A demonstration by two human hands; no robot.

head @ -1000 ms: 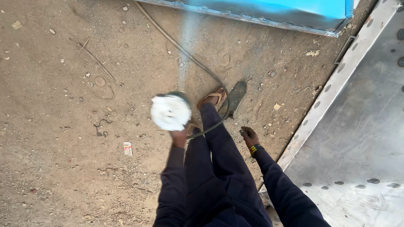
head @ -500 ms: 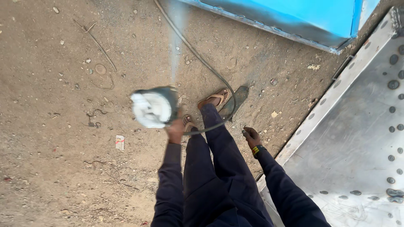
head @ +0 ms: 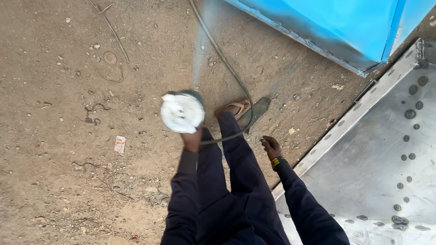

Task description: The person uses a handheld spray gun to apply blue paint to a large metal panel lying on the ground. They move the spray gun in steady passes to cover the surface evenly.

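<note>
one left hand (head: pixel 191 139) has fingers gripping a white-capped spray gun (head: pixel 182 112); right hand (head: pixel 271 147) fingers seemingly loose, empty.

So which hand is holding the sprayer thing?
The left hand grips the spray gun with the white cup, which blows mist forward. The right hand, with a striped wristband, hangs empty beside the leg, near the metal sheet.
</note>
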